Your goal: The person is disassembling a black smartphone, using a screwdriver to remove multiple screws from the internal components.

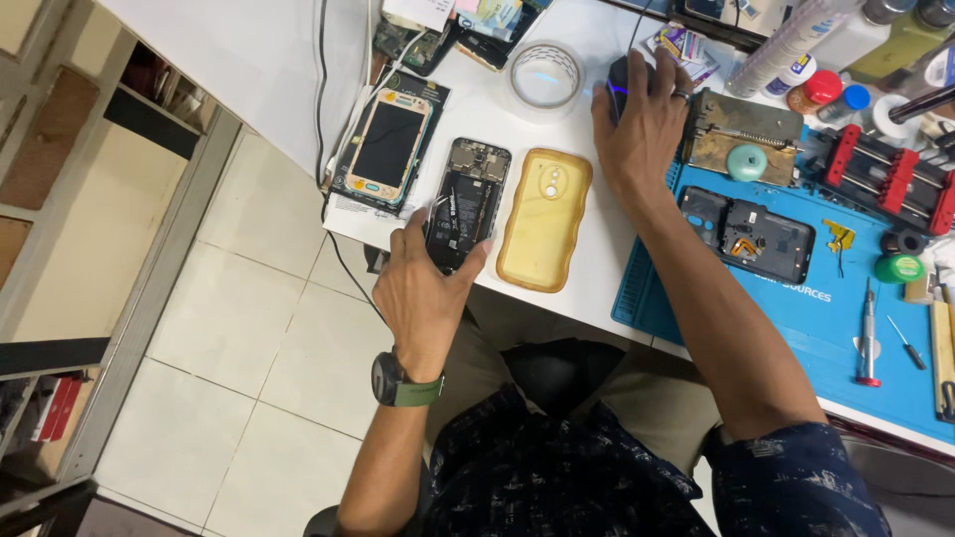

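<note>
The left hand (423, 288) sits nearest the body, at the near edge of the white table (288, 60), and it grasps the lower end of the opened phone (466, 204): the thumb presses one side of the casing and the fingers (476, 261) curl against the other. Taking that opened phone as the landmark, its long axis runs straight away from the person, so the bare circuit end lies beyond the left hand and the gripped end points back at the wrist, where a dark watch on a green strap (403, 383) shows.

Just to the right of the opened phone, lying parallel to it and apart by a thin strip of table, is the yellow phone case (544, 217), face down with its camera hole at the far end. To the left of the opened phone, tilted a little, lies a gold-framed phone with a dark screen (386, 147) on a dark tray.

Farther off and to the right of the opened phone, the right hand (645, 114) lies palm down, cupped over a dark computer mouse (619, 88), holding it loosely. Beyond the case stands a roll of clear tape (545, 75). Right of all this spreads the blue work mat (796, 328), bearing a black phone frame (751, 234).

The left hand is far the nearer to the opened phone.
</note>
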